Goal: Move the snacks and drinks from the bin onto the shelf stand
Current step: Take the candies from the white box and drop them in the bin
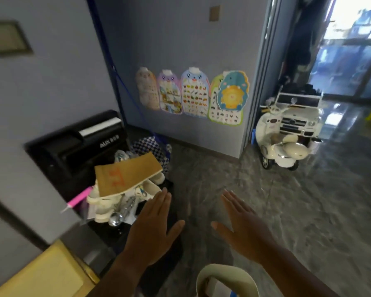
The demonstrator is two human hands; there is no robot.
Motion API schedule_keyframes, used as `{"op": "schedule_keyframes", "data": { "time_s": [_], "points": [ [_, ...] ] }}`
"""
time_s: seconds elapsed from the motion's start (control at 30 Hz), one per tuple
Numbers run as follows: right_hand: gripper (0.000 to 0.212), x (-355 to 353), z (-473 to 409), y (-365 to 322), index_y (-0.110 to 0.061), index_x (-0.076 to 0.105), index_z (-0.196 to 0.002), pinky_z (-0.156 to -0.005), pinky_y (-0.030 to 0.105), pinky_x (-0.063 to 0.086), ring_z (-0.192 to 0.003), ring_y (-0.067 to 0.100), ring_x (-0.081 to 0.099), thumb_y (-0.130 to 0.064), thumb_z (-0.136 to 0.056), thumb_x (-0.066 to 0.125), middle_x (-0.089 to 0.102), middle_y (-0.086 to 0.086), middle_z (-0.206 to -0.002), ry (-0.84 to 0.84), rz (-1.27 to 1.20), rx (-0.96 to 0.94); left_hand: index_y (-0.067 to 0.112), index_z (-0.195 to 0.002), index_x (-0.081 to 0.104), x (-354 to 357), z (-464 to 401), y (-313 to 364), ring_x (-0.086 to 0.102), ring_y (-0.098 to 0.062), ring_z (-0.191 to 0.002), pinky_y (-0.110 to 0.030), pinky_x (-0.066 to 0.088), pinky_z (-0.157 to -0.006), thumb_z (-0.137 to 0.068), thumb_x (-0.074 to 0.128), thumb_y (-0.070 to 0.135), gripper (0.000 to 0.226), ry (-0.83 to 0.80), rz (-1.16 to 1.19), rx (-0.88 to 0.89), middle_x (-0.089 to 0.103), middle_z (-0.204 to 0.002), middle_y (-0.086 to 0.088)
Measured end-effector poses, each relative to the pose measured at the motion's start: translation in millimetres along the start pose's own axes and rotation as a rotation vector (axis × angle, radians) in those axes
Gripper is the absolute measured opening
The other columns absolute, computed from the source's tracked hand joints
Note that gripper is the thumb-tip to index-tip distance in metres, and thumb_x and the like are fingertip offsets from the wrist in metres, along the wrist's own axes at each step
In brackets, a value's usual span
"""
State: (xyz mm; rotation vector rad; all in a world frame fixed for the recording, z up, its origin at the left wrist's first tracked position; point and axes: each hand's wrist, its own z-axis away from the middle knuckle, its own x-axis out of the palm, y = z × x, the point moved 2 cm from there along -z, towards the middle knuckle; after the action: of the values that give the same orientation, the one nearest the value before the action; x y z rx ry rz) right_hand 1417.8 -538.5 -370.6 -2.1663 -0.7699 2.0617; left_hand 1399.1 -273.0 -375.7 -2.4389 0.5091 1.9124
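My left hand (153, 230) and my right hand (243, 226) are stretched out in front of me, palms down, fingers straight, holding nothing. They hover over the dark marble floor (287, 211). A cream curved handle or rim (225, 279) shows at the bottom edge below my hands; I cannot tell what it belongs to. No snacks, drinks or shelf stand can be made out in this view.
Left of my hands a pile holds a brown cardboard piece (126, 175), white shoes (107, 202) and metal parts. A black appliance (77, 146) stands against the wall. A white toy scooter (281, 151) and toy car (300, 116) sit at the right doorway. A yellow surface (40, 273) lies bottom left.
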Motion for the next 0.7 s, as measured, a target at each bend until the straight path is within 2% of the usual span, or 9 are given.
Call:
{"op": "schedule_keyframes", "data": {
  "time_s": [0.1, 0.17, 0.23, 0.3, 0.37, 0.5, 0.6, 0.7],
  "points": [
    [0.087, -27, -16, -46, -0.033, 0.004, -0.161, -0.121, 0.027, 0.012, -0.150, 0.001, -0.008, -0.077, -0.092, 0.033, -0.009, -0.018, -0.166, 0.001, -0.025, -0.090, 0.016, -0.158, 0.022, -45, 8, -19, 0.016, -0.014, -0.153, -0.038, 0.025, -0.123, -0.094, 0.020, 0.076, 0.088, 0.037, -0.014, -0.091, 0.017, -0.166, 0.001],
    [0.085, -36, -27, -80, -0.034, 0.004, -0.161, -0.122, 0.029, 0.013, -0.152, 0.001, -0.005, -0.073, -0.094, 0.038, -0.009, -0.022, -0.164, -0.010, -0.063, -0.145, 0.017, -0.156, 0.029, -76, 20, -33, 0.024, -0.015, -0.151, -0.034, 0.026, -0.122, -0.093, 0.020, 0.077, 0.087, 0.070, -0.022, -0.145, 0.025, -0.164, 0.002],
    [0.087, -39, -36, -119, -0.033, 0.004, -0.162, -0.126, 0.032, 0.014, -0.154, 0.001, -0.003, -0.075, -0.093, 0.037, -0.009, -0.022, -0.164, -0.034, -0.094, -0.223, 0.023, -0.158, 0.021, -109, 40, -49, 0.017, -0.012, -0.152, -0.028, 0.015, -0.122, -0.090, 0.016, 0.080, 0.089, 0.104, -0.017, -0.225, 0.017, -0.166, 0.007],
    [0.090, -37, -46, -162, -0.030, 0.007, -0.162, -0.126, 0.032, 0.017, -0.155, 0.004, 0.002, -0.078, -0.091, 0.036, 0.000, -0.019, -0.168, -0.049, -0.125, -0.309, 0.027, -0.160, 0.010, -140, 66, -70, 0.007, -0.009, -0.154, -0.027, 0.008, -0.122, -0.089, 0.011, 0.081, 0.089, 0.144, -0.048, -0.297, 0.003, -0.167, 0.012],
    [0.090, -34, -50, -212, -0.028, 0.012, -0.162, -0.124, 0.031, 0.022, -0.155, 0.005, 0.009, -0.077, -0.091, 0.038, 0.009, -0.015, -0.169, -0.065, -0.153, -0.385, 0.026, -0.160, 0.008, -173, 100, -93, 0.003, -0.008, -0.154, -0.025, 0.002, -0.123, -0.086, 0.002, 0.082, 0.093, 0.158, -0.104, -0.354, -0.003, -0.165, 0.012],
    [0.092, -22, -40, -332, -0.031, 0.015, -0.162, -0.125, 0.038, 0.027, -0.155, 0.007, 0.014, -0.084, -0.087, 0.028, 0.013, -0.014, -0.169, -0.098, -0.199, -0.579, 0.028, -0.160, 0.002, -243, 191, -136, -0.005, -0.004, -0.151, -0.023, -0.004, -0.120, -0.084, 0.004, 0.081, 0.092, 0.223, -0.127, -0.531, -0.007, -0.164, 0.013],
    [0.088, -8, -12, -427, -0.033, 0.008, -0.162, -0.126, 0.035, 0.022, -0.156, 0.005, 0.008, -0.076, -0.092, 0.038, 0.002, -0.018, -0.169, -0.153, -0.220, -0.712, 0.025, -0.160, 0.003, -293, 272, -163, -0.004, -0.004, -0.152, -0.022, -0.004, -0.120, -0.079, -0.005, 0.083, 0.100, 0.265, -0.178, -0.649, -0.005, -0.166, 0.011],
    [0.085, 6, 32, -520, -0.030, 0.010, -0.163, -0.127, 0.033, 0.018, -0.155, 0.004, 0.004, -0.068, -0.095, 0.044, 0.002, -0.018, -0.169, -0.186, -0.239, -0.833, 0.022, -0.160, 0.011, -335, 365, -191, 0.005, -0.009, -0.154, -0.022, -0.001, -0.121, -0.075, -0.009, 0.087, 0.108, 0.281, -0.221, -0.783, 0.003, -0.166, 0.009]
  ]
}}
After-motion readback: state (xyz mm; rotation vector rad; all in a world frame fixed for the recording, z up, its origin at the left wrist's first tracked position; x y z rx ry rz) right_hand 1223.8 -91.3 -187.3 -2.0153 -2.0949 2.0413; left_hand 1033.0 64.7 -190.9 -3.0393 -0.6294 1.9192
